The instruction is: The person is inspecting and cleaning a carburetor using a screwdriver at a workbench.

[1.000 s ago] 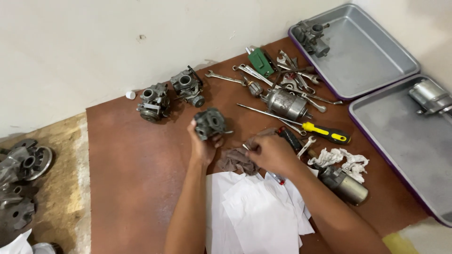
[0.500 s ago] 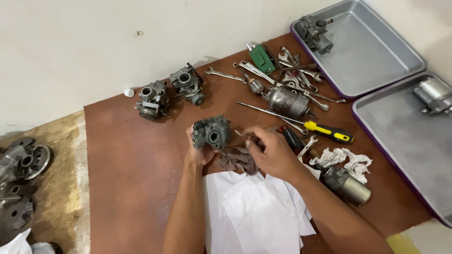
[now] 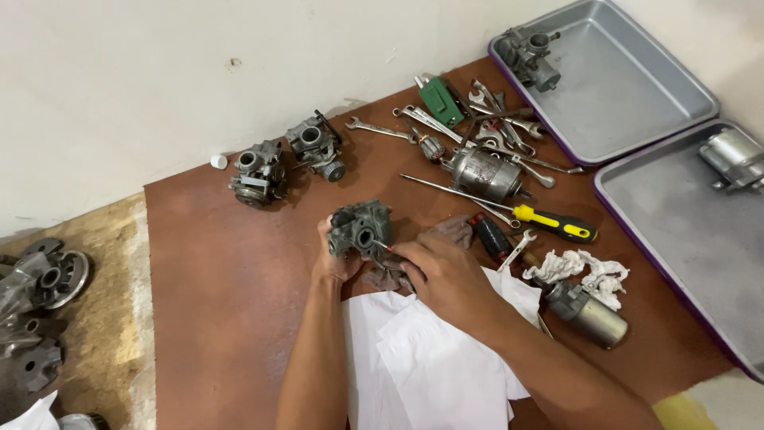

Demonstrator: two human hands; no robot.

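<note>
Left hand [image 3: 338, 259] fingers wrapped around grey carburetor [image 3: 362, 229], right hand [image 3: 442, 275] fingers pinching thin red-tipped tool [image 3: 383, 247] into it

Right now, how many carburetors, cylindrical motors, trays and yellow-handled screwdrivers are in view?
Carburetors: 4, one in the left hand, two by the wall, one in a tray
Cylindrical motors: 3
Trays: 2
Yellow-handled screwdrivers: 1
Total: 10

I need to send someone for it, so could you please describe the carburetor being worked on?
On the brown mat, above the white paper, the left hand grips a grey carburetor. Unlike the two carburetors by the wall, it is lifted.
</note>
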